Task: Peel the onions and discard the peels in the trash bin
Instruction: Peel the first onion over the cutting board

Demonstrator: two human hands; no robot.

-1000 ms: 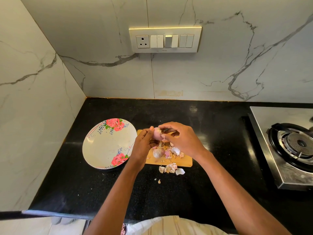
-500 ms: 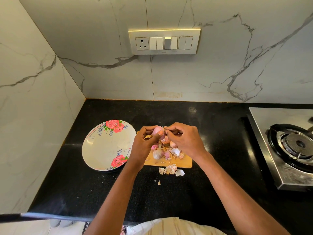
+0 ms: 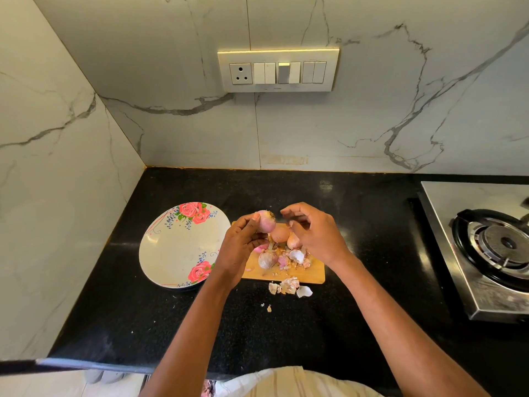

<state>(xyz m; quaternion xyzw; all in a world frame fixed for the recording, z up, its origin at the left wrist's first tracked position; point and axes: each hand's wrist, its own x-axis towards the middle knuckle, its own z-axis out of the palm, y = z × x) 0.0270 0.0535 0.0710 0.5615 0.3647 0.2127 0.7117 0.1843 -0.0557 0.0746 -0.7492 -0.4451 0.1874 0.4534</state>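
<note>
Two hands meet above a wooden cutting board on the black table. Left hand grips a pinkish onion, raised over the board. Right hand hovers just beside it, fingers loosely curled, holding nothing discernible. More onions and peels lie below.

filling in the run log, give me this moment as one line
left hand grips onion | right hand beside it, fingers curled | peels on board and counter | plate left

Bare forearms; a cream striped garment at the waist.
</note>
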